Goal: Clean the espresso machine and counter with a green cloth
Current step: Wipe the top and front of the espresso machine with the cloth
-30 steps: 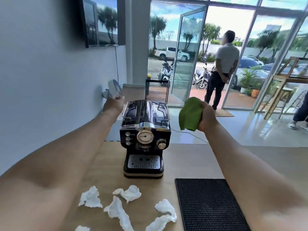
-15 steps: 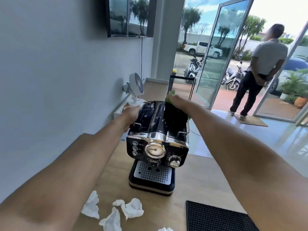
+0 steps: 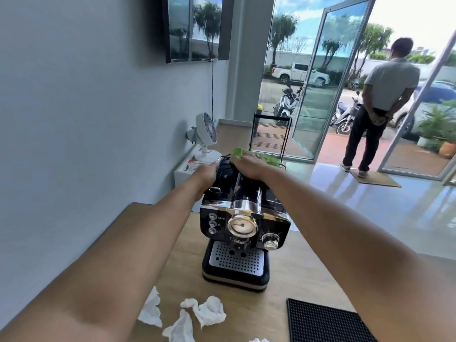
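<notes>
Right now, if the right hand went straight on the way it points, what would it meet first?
The right hand would meet the green cloth bunched ahead of its fingers on the espresso machine; beyond, probably the black wire rack, depth unclear.

Light wooden counter (image 3: 291, 275), filling the lower middle of my view.

I see a black and chrome espresso machine (image 3: 241, 233) standing upright on it at the centre of the frame, its perforated drip tray facing me. Along the bottom edge, left of centre, crumpled white paper tissues lie loose on the wood: one (image 3: 150, 309) farthest left, a larger one (image 3: 209, 311) just right of it, a third (image 3: 179, 329) below and between them, and a scrap (image 3: 259, 339) cut off by the frame. At lower right a black ribbed rubber mat (image 3: 323, 324) lies flat, apart from the machine.
</notes>
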`<state>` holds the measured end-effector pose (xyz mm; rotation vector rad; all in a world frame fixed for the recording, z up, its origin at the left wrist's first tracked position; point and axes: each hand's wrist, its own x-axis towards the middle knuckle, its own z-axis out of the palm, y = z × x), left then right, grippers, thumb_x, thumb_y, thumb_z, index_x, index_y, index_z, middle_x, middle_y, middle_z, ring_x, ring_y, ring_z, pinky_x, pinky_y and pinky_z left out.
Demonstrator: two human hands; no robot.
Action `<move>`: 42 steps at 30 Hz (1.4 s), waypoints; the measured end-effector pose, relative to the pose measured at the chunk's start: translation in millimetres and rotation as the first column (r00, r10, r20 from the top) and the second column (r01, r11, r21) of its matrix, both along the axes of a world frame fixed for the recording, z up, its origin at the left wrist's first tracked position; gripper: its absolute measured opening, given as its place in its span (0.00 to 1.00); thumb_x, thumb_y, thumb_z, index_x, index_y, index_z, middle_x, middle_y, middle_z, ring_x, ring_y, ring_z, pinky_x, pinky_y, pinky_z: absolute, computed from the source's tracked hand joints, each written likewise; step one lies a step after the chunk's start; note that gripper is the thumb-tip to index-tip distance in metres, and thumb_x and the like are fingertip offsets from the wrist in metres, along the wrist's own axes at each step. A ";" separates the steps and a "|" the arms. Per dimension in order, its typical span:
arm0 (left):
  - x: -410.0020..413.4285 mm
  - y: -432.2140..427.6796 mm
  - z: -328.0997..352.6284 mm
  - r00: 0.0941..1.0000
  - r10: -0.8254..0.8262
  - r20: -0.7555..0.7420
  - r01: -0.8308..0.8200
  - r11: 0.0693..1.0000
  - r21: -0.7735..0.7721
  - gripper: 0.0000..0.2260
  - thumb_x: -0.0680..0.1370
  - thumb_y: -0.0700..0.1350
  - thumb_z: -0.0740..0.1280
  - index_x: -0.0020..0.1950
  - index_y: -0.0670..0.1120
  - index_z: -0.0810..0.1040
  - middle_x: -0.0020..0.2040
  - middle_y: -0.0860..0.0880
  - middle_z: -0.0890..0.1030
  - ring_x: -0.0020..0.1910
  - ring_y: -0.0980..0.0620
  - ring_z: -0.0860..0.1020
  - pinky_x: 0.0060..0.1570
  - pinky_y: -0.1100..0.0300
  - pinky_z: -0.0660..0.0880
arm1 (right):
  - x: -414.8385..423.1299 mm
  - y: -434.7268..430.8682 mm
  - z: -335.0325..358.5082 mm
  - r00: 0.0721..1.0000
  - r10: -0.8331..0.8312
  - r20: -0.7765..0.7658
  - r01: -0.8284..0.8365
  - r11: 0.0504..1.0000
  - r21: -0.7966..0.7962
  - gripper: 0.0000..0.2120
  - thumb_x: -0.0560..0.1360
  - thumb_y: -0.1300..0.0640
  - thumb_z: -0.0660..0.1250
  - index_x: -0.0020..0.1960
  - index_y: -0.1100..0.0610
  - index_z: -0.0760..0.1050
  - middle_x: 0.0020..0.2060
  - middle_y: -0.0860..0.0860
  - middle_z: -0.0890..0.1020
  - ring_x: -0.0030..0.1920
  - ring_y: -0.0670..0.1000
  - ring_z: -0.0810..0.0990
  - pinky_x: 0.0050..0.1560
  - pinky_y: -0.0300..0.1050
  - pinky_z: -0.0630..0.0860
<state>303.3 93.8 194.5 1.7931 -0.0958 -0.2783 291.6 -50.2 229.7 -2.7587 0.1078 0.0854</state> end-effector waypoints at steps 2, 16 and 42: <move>1.9 2.8 -2.8 1.000 0.004 0.016 -0.004 1.000 -0.001 0.20 0.78 0.55 0.55 0.61 0.44 0.76 0.60 0.43 0.78 0.59 0.44 0.77 0.64 0.45 0.71 | -8.8 7.5 0.9 1.000 -0.005 0.011 0.005 1.000 -0.011 0.25 0.82 0.49 0.43 0.75 0.57 0.62 0.78 0.57 0.58 0.77 0.55 0.56 0.75 0.53 0.49; -3.5 2.7 5.1 1.000 -0.008 -0.015 0.009 1.000 0.019 0.21 0.80 0.54 0.54 0.63 0.42 0.74 0.62 0.43 0.77 0.61 0.44 0.75 0.66 0.48 0.68 | -57.1 20.3 1.1 0.998 0.058 0.004 -0.058 0.984 0.166 0.18 0.81 0.46 0.53 0.51 0.55 0.78 0.52 0.50 0.79 0.57 0.52 0.73 0.60 0.48 0.65; -16.7 5.7 13.1 0.999 -0.038 0.035 0.033 0.991 0.130 0.22 0.83 0.49 0.50 0.69 0.35 0.67 0.69 0.38 0.69 0.56 0.47 0.69 0.55 0.56 0.64 | -121.6 7.3 26.7 0.999 -0.032 0.022 0.015 0.831 0.556 0.15 0.81 0.54 0.57 0.39 0.58 0.72 0.28 0.54 0.71 0.24 0.47 0.67 0.23 0.41 0.63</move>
